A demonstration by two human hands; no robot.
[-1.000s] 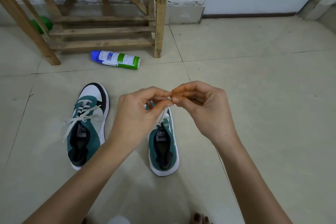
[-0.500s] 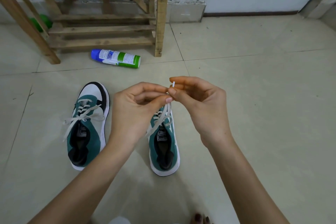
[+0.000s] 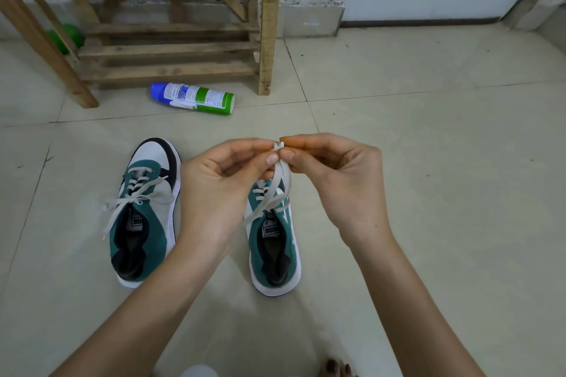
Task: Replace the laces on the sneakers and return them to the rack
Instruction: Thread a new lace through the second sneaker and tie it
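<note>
A second lace (image 3: 278, 176) tip now shows beside the first, the left hand (image 3: 220, 187) and right hand (image 3: 340, 180) each pinching one in its fingers (image 3: 254, 144).

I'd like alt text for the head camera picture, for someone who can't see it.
A person's left hand and right hand pinch the two tips of a white lace together above a green sneaker on a tiled floor. A second sneaker sits beside it, laces loose; a spray can lies before a wooden rack.
</note>
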